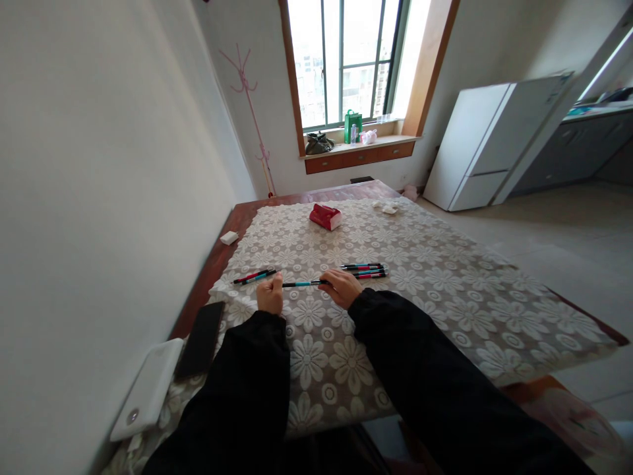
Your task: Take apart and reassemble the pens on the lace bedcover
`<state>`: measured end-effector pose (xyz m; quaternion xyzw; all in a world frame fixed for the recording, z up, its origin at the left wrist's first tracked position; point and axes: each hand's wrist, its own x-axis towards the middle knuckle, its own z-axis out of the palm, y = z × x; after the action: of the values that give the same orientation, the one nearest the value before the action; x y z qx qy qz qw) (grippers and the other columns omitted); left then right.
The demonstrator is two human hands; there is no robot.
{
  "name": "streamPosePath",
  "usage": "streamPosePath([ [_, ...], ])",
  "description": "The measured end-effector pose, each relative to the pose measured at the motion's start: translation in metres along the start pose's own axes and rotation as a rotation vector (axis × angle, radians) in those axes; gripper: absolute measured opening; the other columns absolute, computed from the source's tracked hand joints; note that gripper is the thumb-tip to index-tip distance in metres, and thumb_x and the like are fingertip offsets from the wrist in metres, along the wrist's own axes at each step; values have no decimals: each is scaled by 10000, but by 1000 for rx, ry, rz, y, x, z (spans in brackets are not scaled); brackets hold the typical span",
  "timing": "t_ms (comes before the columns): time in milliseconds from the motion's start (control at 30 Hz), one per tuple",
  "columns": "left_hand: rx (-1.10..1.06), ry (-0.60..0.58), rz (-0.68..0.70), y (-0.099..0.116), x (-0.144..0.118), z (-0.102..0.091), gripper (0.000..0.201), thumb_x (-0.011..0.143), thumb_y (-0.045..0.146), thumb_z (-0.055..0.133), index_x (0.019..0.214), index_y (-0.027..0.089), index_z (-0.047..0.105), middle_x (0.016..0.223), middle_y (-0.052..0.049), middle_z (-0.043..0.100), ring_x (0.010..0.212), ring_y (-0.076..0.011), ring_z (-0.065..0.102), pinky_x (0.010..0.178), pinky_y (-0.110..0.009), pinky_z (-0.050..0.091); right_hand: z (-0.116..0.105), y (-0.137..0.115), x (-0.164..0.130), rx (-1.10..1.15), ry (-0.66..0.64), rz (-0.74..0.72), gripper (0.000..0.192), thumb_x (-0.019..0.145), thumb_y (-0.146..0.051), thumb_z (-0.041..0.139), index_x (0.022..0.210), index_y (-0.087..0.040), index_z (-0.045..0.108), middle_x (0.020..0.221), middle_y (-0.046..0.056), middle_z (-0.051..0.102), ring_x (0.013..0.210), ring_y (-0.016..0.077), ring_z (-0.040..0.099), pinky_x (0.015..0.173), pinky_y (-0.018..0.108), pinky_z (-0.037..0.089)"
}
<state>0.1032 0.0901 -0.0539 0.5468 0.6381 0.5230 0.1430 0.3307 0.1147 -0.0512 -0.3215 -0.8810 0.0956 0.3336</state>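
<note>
View from above a table covered by a lace floral cloth [420, 297], which fills the middle of the frame. Both arms, in black sleeves [257, 389], enter from the bottom edge. The left hand [270, 295], just left of centre, is curled into a loose fist and grips one end of a teal pen [299, 284]; the right hand [341, 287], just right of centre, has its fingers closed on the other end. The pen lies level between the two hands, close above the cloth; whether it touches the cloth cannot be told.

Left of the left hand, near it, two pens [254, 276], one red and one teal, lie side by side at a slight slant. Above and right of the right hand a small group of pens [366, 270] lies in parallel on the cloth.

Farther up the frame, at centre, a red packet [325, 216] rests on the cloth, with a small white object [389, 209] to its right. A small white block [229, 237] sits on the bare wood at the table's left edge. At lower left a black phone [200, 340] lies beside a white flat device [148, 389].

Background: window [346, 59] with a green bag [353, 125] on its sill, a pink coat stand [250, 112] at upper left, a white refrigerator [489, 142] at upper right
</note>
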Motion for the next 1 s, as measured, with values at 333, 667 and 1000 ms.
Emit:
streamPosePath([
  [333, -1, 9, -8, 4, -1, 0, 529, 855, 467, 440, 419, 210, 286, 400, 42, 254, 410, -100, 288, 456, -273, 233, 1, -4, -1, -5, -81, 82, 361, 1002, -340, 334, 774, -174, 559, 679, 30, 570, 638, 143, 520, 622, 250, 328],
  [667, 17, 15, 12, 2, -1, -1, 522, 850, 451, 438, 409, 207, 300, 398, 43, 255, 408, -99, 286, 465, -278, 223, 2, -1, -2, -48, -40, 15, 429, 1001, -339, 334, 643, -182, 512, 586, 19, 508, 571, 142, 464, 606, 270, 312],
  [1000, 20, 23, 15, 6, -1, -1, 519, 846, 434, 437, 403, 211, 283, 392, 38, 256, 402, -100, 290, 457, -283, 212, 0, -1, -1, -22, -17, -7, 407, 994, -370, 358, 698, -172, 555, 636, 40, 547, 631, 156, 488, 650, 273, 336],
])
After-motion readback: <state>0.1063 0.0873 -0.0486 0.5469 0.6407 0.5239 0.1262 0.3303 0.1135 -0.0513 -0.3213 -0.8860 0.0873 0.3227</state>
